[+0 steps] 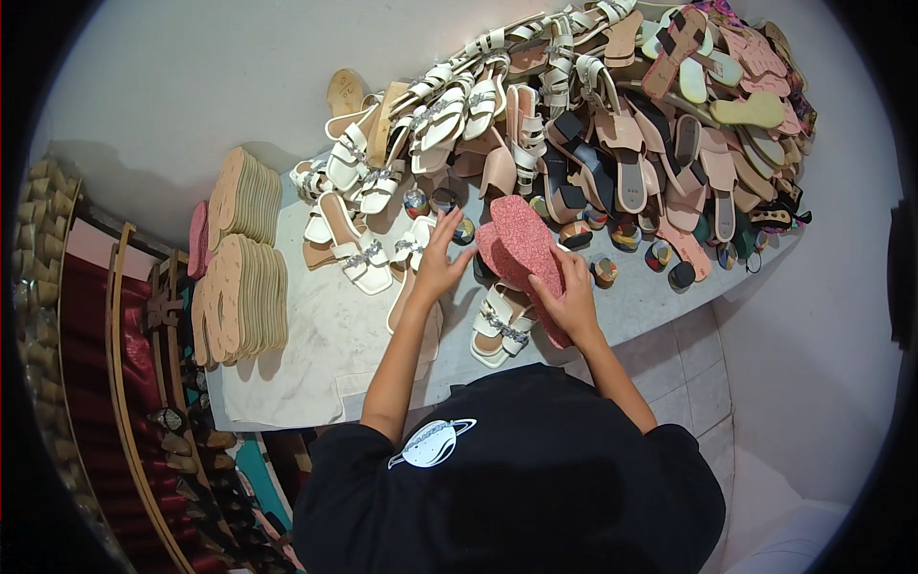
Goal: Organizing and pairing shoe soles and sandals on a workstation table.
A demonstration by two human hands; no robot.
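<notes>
My right hand (571,298) is wrapped round a pair of pink speckled insoles (521,239), held tilted over the front of the table. The two overlap, one fanned out a little to the left of the other. My left hand (443,260) hovers to their left, fingers spread and nothing in it. Below the insoles a white strappy sandal (499,325) with a grey decorated band lies near the table edge, partly covered by them. Another white sandal (413,244) lies beside my left hand, partly hidden by my arm.
Two stacks of tan insole boards (253,297) stand on the left of the table (306,378). White sandals (442,115) and pink slides (626,134) are heaped along the wall. Small multicoloured round pieces (603,271) sit before the heap. A rack (172,316) stands at far left.
</notes>
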